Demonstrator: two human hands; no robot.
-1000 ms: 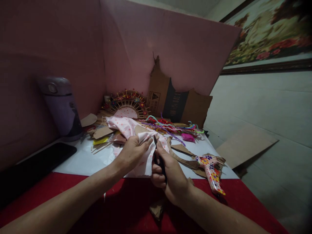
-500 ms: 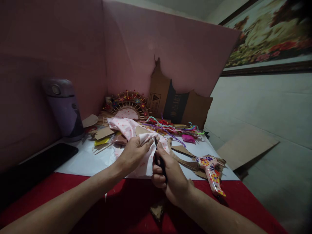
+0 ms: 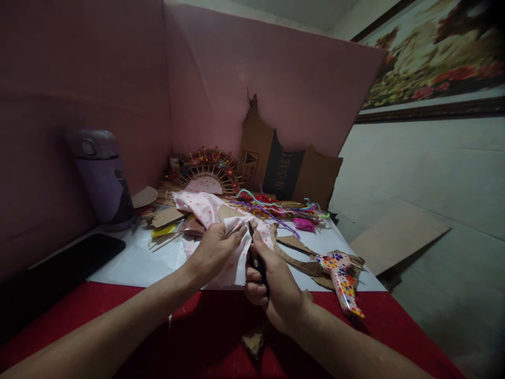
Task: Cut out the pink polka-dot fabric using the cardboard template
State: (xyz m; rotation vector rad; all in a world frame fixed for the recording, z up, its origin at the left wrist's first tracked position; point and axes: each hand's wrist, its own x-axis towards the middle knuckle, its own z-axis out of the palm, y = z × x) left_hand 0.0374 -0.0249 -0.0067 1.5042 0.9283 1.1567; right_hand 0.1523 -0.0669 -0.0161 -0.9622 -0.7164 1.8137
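Note:
My left hand pinches a piece of white cloth with pink dots just above the table's front edge. My right hand is closed round the dark handles of a pair of scissors, whose tip points up into the cloth right next to my left fingers. The cloth trails back over cardboard scraps toward the middle of the white sheet.
A flower-patterned glue gun lies right of my right hand on cardboard pieces. Coloured yarn, a stick fan and torn cardboard stand behind. A purple flask and dark phone sit at left. Pink walls enclose the red-covered table.
Hardly anything has moved; my hands stay together at the cloth, with the scissors tip shifting only slightly.

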